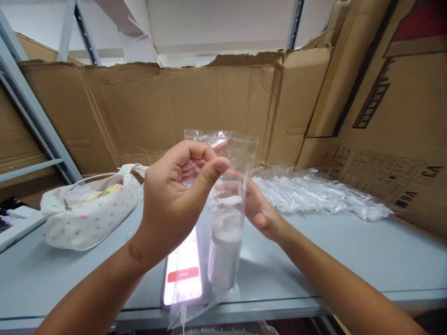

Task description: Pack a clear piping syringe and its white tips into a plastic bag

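Observation:
A clear plastic bag (249,158) hangs in front of me. Inside it is an upright stack of round white pieces (225,253), with ridged edges like nested cups or lids. The fingers and thumb of my left hand (178,186) are closed together on the bag's upper part. My right hand (263,211) is at the bag's right side, its fingers stretched out behind the film and its thumb apart. The film blurs those fingertips. Just left of the stack lies a phone (183,274) with a lit screen and a red button, partly covered by the bag.
On the grey shelf (296,260), several clear bags of white pieces (314,193) lie at the back right. A white flowered pouch (92,211) sits at left, near a white tray-like object (19,228). Cardboard (181,102) walls the back; a printed carton (401,139) stands at right.

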`<action>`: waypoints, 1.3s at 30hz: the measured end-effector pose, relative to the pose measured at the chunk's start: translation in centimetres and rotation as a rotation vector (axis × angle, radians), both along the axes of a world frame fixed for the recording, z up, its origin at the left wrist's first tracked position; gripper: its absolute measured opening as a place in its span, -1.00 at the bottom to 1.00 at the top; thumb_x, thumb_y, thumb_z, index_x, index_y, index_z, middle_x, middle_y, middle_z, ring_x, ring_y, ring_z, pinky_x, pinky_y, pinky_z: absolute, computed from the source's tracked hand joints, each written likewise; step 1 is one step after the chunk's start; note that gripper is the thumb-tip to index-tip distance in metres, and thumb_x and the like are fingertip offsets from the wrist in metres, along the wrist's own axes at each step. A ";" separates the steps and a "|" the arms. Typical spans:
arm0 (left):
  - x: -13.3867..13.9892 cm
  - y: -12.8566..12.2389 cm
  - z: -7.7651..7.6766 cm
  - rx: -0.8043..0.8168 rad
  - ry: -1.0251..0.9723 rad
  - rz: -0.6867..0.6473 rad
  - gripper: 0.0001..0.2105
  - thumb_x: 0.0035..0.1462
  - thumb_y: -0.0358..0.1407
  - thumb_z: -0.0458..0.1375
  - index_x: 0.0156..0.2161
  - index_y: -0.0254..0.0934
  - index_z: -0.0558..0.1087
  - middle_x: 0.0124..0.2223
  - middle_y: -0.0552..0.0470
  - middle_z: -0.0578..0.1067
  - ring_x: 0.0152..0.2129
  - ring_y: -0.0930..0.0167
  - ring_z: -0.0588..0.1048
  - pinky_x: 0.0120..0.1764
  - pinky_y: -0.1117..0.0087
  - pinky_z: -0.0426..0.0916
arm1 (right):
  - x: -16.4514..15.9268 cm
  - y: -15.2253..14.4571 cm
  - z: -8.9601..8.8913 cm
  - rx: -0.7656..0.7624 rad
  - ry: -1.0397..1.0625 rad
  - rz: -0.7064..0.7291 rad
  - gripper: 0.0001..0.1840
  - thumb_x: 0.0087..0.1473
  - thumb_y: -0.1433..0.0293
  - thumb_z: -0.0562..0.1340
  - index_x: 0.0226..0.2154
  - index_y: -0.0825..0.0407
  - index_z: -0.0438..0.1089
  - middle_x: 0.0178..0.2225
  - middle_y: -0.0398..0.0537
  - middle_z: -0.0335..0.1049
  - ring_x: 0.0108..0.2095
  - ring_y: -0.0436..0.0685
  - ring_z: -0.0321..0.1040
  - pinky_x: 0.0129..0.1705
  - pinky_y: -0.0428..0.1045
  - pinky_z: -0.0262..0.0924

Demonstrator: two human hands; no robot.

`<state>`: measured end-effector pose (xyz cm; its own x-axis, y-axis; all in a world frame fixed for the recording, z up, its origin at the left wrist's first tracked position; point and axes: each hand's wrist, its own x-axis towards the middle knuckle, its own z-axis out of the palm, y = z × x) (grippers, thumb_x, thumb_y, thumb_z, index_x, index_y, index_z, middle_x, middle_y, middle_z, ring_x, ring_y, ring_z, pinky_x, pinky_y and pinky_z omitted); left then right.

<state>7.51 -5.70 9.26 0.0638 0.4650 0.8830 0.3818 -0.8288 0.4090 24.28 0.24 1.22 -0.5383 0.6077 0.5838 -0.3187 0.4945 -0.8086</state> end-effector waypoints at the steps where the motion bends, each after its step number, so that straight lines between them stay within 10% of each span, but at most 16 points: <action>1: 0.2 0.1 0.2 0.059 -0.007 0.038 -0.90 0.15 -0.30 0.11 -0.39 -0.23 0.32 -0.39 0.10 0.46 -0.16 0.37 0.48 -0.17 0.40 0.42 | -0.4 -0.1 -0.4 -0.043 -0.042 0.098 0.03 -0.29 -0.11 0.28 0.17 -0.16 -0.10 0.05 0.07 0.17 0.04 0.28 0.17 0.04 0.19 0.08; 10: 0.3 2.3 0.2 0.361 0.208 0.375 -0.84 0.14 -0.24 0.09 -0.42 -0.25 0.31 0.07 -0.08 0.36 0.12 0.19 0.19 0.10 0.16 0.11 | -1.5 0.1 -1.8 -0.196 -0.242 0.094 -0.43 -0.11 0.23 0.33 -0.05 0.01 0.18 -0.26 -0.06 0.32 -0.28 0.05 0.31 -0.20 0.00 0.19; 13: -0.5 3.4 0.2 0.363 0.258 0.295 -0.85 0.15 -0.28 0.07 -0.44 -0.25 0.31 -0.01 -0.06 0.42 0.09 0.23 0.23 0.10 0.16 0.09 | 0.2 1.1 -0.7 -0.182 -0.340 0.091 -0.49 -0.09 0.24 0.32 -0.09 0.04 0.21 -0.31 -0.10 0.32 -0.32 0.03 0.29 -0.26 -0.04 0.20; 21: -2.8 4.4 -0.9 0.127 0.326 0.119 -0.80 0.14 -0.23 0.06 -0.48 -0.24 0.31 -0.48 0.12 0.40 -0.46 0.45 0.38 -0.20 0.37 0.27 | 3.6 2.7 1.0 -0.246 -0.548 0.315 -0.52 -0.06 0.20 0.28 -0.12 0.06 0.22 -0.35 -0.09 0.36 -0.32 0.05 0.33 -0.33 -0.07 0.20; 32: -4.6 4.7 -2.6 -0.675 0.582 -0.112 -0.73 0.12 -0.09 0.06 -0.19 -0.17 0.47 -0.34 0.03 0.51 -0.44 0.38 0.50 -0.39 0.40 0.35 | 7.0 3.5 -0.1 -0.258 -0.686 0.167 -0.57 -0.05 0.21 0.28 -0.13 0.02 0.28 -0.31 -0.09 0.31 -0.31 0.06 0.27 -0.33 -0.06 0.16; 39: -4.1 5.6 -3.1 -0.681 0.608 -0.337 -0.56 0.14 -0.20 0.07 0.14 -0.02 0.20 -0.05 0.02 0.49 -0.36 0.41 0.51 -0.28 0.41 0.36 | 7.6 2.7 -0.4 -0.270 -0.725 0.142 -0.57 -0.05 0.20 0.27 -0.13 0.05 0.32 -0.34 -0.07 0.34 -0.35 0.07 0.29 -0.36 -0.06 0.19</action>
